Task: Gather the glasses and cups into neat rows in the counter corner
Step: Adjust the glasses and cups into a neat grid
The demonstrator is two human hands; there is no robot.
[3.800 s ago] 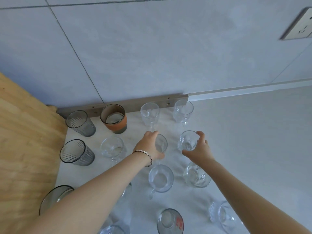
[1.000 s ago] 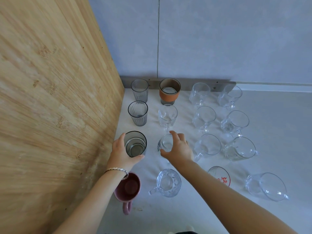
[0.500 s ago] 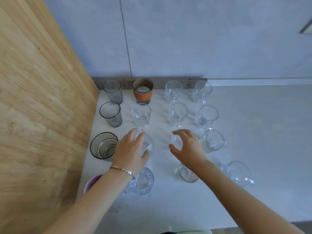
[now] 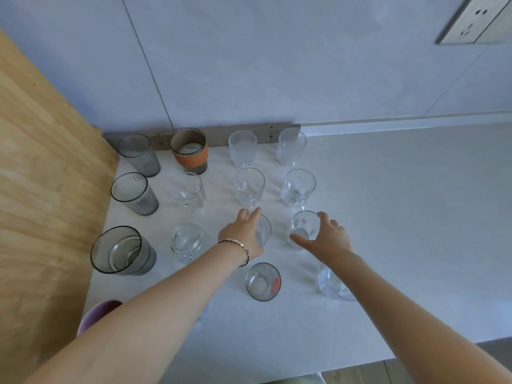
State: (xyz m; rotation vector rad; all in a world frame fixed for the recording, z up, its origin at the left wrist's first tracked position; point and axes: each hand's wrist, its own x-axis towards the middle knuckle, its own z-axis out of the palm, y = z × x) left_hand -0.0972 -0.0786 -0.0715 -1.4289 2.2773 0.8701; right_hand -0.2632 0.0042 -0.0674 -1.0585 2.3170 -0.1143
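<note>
Two closed grips, left hand wrapping inner glass, right hand wrapping outer glass beside it

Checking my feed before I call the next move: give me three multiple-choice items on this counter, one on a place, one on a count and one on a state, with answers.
1. Where is the orange-sleeved cup?
A) back row, second from the wooden panel
B) front edge of the counter
C) directly under the socket

2. How many grey tumblers stand along the panel?
A) one
B) three
C) five

3. How is the clear glass at the right hand?
A) lying on its side
B) stacked inside another
C) upright, with thumb and fingers on either side

Answers:
1 A: it stands by the back wall, beside the corner tumbler.
2 B: there are two ribbed ones and a wider tumbler nearer the camera.
3 C: its rim faces up between thumb and fingers.
</note>
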